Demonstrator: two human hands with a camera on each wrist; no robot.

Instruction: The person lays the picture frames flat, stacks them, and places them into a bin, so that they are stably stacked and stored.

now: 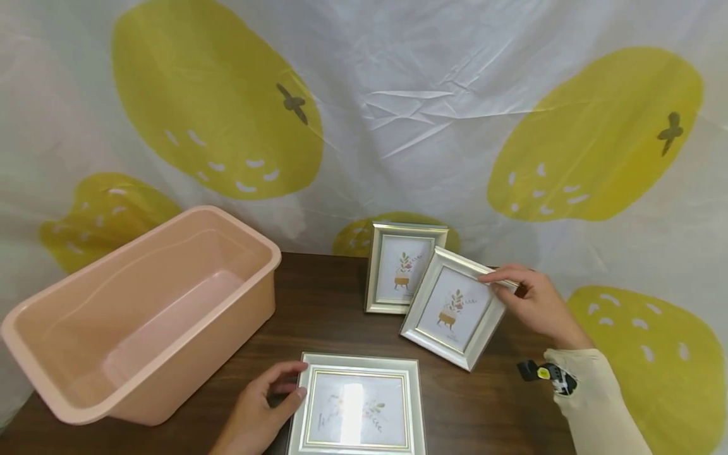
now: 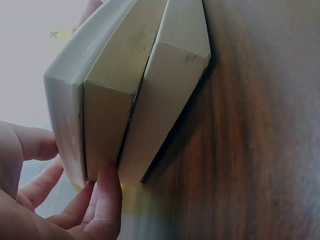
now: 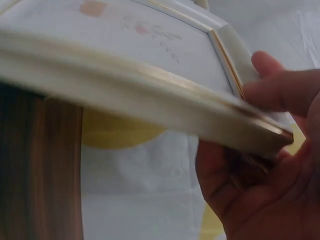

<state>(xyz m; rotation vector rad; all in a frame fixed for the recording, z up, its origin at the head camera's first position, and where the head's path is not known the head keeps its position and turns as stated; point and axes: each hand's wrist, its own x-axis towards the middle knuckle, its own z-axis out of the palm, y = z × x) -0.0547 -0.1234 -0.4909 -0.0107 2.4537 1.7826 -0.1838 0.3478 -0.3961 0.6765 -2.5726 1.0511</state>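
Pinching a tilted picture frame [image 1: 455, 309] by its top right corner, the right hand [image 1: 531, 303] has fingers on the front and behind it. The left hand [image 1: 264, 401] holds the left edge of a flat picture frame [image 1: 358, 407] close to its top corner, with its fingers bent. From the left wrist you can see that this flat frame is the top of a pile of three. A middle frame [image 2: 107, 120] and a bottom frame [image 2: 165, 100] lie under it, and one finger touches the side of the pile. The pile lies on the brown bench [image 1: 318, 297], at the near edge of the head view. A white shine sits on the top frame's glass.

The tilted frame shows a plant drawing [image 1: 452, 309] in a brown pot with legs. It leans to one side and covers the lower right part of a back frame [image 1: 378, 268], which stands up near the cloth. I cannot tell if the tilted frame touches the bench.

The right arm has a cream sleeve [image 1: 603, 404], with a small black gadget [image 1: 548, 373] at the wrist. A big pink tub [image 1: 216, 335] is at the left. Behind everything hangs a pale cloth [image 1: 409, 158] with big yellow fruits [image 1: 216, 95] on it.
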